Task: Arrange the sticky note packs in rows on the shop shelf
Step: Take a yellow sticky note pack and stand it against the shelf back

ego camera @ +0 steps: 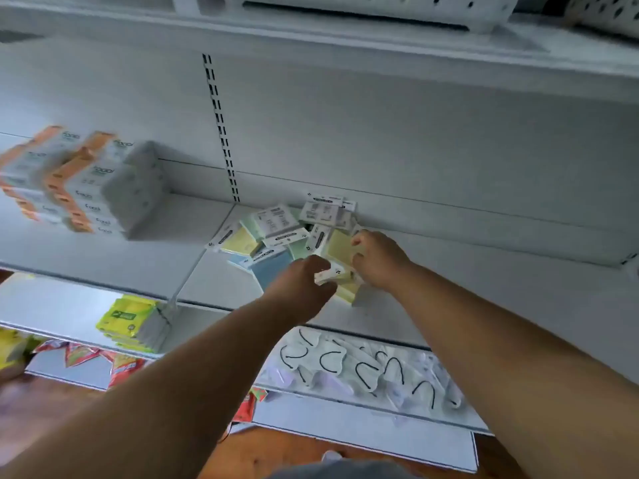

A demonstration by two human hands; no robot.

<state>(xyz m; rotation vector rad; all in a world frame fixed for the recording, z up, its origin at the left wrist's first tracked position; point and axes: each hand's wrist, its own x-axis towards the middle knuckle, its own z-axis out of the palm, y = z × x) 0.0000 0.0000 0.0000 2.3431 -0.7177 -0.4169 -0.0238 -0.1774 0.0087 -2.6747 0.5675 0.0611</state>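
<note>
A loose heap of sticky note packs (276, 233) in yellow, green and blue lies on the white shop shelf (449, 288), some face down with white label backs up. My left hand (299, 288) grips a pale yellow pack (332, 275) at the heap's front edge. My right hand (378, 259) holds a yellow-green pack (337, 247) standing on edge, thumb on its far side. Both hands meet at the right side of the heap.
Stacked tissue boxes (86, 188) with orange trim stand at the shelf's left. A slotted upright (221, 129) runs up the back panel. The lower shelf holds yellow packets (133, 319) and white face masks (363, 368). An upper shelf overhangs.
</note>
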